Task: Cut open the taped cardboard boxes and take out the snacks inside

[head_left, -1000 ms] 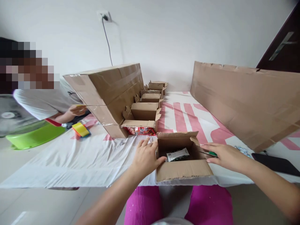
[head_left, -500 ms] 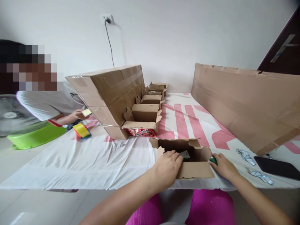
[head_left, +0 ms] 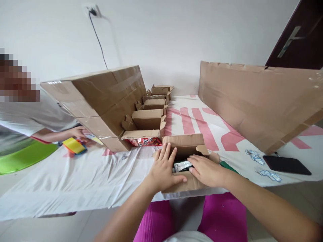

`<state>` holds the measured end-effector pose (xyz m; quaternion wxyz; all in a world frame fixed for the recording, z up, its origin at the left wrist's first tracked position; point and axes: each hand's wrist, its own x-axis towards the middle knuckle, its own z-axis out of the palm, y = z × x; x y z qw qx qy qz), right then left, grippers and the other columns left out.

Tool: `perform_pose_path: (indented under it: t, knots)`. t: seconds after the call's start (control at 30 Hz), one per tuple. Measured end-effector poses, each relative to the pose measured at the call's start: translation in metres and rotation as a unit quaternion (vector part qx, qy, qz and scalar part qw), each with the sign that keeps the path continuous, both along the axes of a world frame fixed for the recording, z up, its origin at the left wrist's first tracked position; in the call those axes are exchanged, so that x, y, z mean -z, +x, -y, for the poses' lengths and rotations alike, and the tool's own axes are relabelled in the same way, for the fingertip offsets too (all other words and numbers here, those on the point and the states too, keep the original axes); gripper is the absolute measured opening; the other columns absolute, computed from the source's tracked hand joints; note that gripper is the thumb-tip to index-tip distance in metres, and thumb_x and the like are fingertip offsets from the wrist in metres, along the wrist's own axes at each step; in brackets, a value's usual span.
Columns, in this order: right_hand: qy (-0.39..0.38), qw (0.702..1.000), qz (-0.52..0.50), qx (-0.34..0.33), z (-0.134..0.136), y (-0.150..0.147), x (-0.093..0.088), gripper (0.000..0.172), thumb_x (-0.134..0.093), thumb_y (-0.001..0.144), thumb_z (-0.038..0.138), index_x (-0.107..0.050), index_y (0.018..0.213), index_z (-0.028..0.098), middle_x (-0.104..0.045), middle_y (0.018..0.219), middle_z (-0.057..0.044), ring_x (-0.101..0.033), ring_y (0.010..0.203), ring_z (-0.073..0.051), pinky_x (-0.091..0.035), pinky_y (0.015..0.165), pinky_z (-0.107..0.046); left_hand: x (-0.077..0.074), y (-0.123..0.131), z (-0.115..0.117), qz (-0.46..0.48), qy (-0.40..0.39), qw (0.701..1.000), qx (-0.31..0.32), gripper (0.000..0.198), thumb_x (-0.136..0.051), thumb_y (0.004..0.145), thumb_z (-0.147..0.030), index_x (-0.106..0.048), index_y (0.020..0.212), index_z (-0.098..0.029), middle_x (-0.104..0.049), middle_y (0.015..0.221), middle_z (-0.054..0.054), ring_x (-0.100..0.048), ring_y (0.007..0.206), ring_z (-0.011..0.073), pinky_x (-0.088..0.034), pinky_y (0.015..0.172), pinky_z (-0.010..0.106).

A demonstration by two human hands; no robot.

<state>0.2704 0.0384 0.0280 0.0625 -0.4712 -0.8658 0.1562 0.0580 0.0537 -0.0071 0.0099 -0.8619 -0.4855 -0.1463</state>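
An open cardboard box [head_left: 188,141] stands at the table's near edge, its far flap raised. Across its left side lies my left hand [head_left: 164,169], fingers spread and thumb along the near flap. My right hand [head_left: 208,170] reaches over the box's right side with fingers stretched into the opening, by a silvery packet [head_left: 182,166]. Whether the fingertips touch that packet I cannot tell. Dark contents under it are mostly hidden. Beside the box, partly behind my right forearm, is a green item [head_left: 228,166] of unclear kind.
Several open boxes [head_left: 147,120] line a taped carton wall [head_left: 103,97], with a red snack packet [head_left: 145,142] by the nearest. A large cardboard panel [head_left: 252,101] stands right, near a black phone-like slab [head_left: 286,165] and small packets [head_left: 268,175]. At left, a person's hand [head_left: 77,132] nears a yellow item [head_left: 73,146].
My right hand has moved from the green item at the box's right side to over its opening. My left hand has shifted to the left side, fingers spread. The far flap now stands up.
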Motion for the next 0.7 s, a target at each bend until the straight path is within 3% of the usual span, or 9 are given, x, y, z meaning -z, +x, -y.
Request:
perform_pose_path:
  t: [0.1, 0.2, 0.27, 0.37, 0.47, 0.57, 0.7]
  knots:
    - [0.053, 0.997, 0.011, 0.050, -0.012, 0.010, 0.018, 0.059, -0.042, 0.096, 0.046, -0.047, 0.142, 0.009, -0.039, 0.154, -0.021, -0.029, 0.145, -0.036, -0.026, 0.116, -0.057, 0.010, -0.006, -0.002, 0.025, -0.015, 1.000, 0.010, 0.123, -0.050, 0.061, -0.091, -0.029, 0.152, -0.010, -0.017, 0.160, 0.027, -0.010, 0.149, 0.0434, -0.023, 0.114, 0.061]
    - [0.130, 0.988, -0.001, 0.081, -0.017, 0.022, 0.026, 0.074, -0.045, 0.092, 0.055, -0.035, 0.149, 0.010, -0.024, 0.160, -0.021, -0.013, 0.149, -0.037, -0.017, 0.118, -0.060, 0.005, -0.008, -0.004, 0.028, -0.064, 0.997, 0.016, 0.128, -0.053, 0.057, -0.092, -0.028, 0.152, -0.011, -0.017, 0.160, 0.027, -0.008, 0.149, 0.0447, -0.024, 0.114, 0.061]
    - [0.128, 0.988, -0.009, 0.085, -0.019, 0.027, 0.028, 0.086, -0.050, 0.087, 0.062, -0.028, 0.152, 0.009, -0.022, 0.160, -0.023, -0.013, 0.149, -0.037, -0.017, 0.118, -0.059, -0.003, -0.012, -0.006, 0.025, -0.098, 0.995, 0.022, 0.129, -0.058, 0.054, -0.090, -0.027, 0.153, -0.013, -0.016, 0.161, 0.026, -0.008, 0.148, 0.0459, -0.025, 0.114, 0.062]
    - [0.082, 0.992, -0.030, 0.094, -0.023, 0.035, 0.029, 0.106, -0.060, 0.076, 0.072, -0.023, 0.153, 0.009, -0.030, 0.157, -0.024, -0.024, 0.146, -0.038, -0.026, 0.116, -0.056, -0.011, -0.020, -0.011, 0.031, -0.144, 0.988, 0.035, 0.131, -0.069, 0.049, -0.084, -0.027, 0.153, -0.017, -0.019, 0.160, 0.024, -0.012, 0.147, 0.0465, -0.025, 0.113, 0.064]
    - [0.053, 0.992, -0.076, 0.080, -0.028, 0.044, 0.030, 0.118, -0.068, 0.061, 0.079, -0.027, 0.153, 0.017, -0.038, 0.151, -0.021, -0.031, 0.141, -0.040, -0.033, 0.112, -0.057, -0.009, -0.028, -0.016, 0.081, -0.163, 0.982, 0.059, 0.127, -0.077, 0.046, -0.078, -0.033, 0.150, -0.019, -0.027, 0.155, 0.023, -0.018, 0.146, 0.0448, -0.026, 0.113, 0.064]
    - [0.030, 0.984, -0.163, 0.066, -0.031, 0.050, 0.038, 0.112, -0.069, 0.060, 0.079, -0.035, 0.149, 0.020, -0.038, 0.149, -0.019, -0.031, 0.140, -0.039, -0.031, 0.113, -0.056, 0.007, -0.029, -0.018, 0.214, -0.156, 0.959, 0.098, 0.110, -0.071, 0.057, -0.079, -0.040, 0.145, -0.020, -0.027, 0.153, 0.021, -0.020, 0.146, 0.0407, -0.024, 0.116, 0.060]
    - [-0.010, 0.931, -0.355, 0.079, -0.028, 0.052, 0.056, 0.078, -0.055, 0.083, 0.069, -0.041, 0.145, 0.025, -0.034, 0.155, -0.012, -0.026, 0.146, -0.031, -0.022, 0.119, -0.049, 0.034, -0.020, -0.014, 0.396, -0.128, 0.905, 0.088, 0.088, -0.044, 0.078, -0.081, -0.038, 0.142, -0.020, -0.015, 0.160, 0.018, -0.013, 0.150, 0.0347, -0.018, 0.120, 0.055]
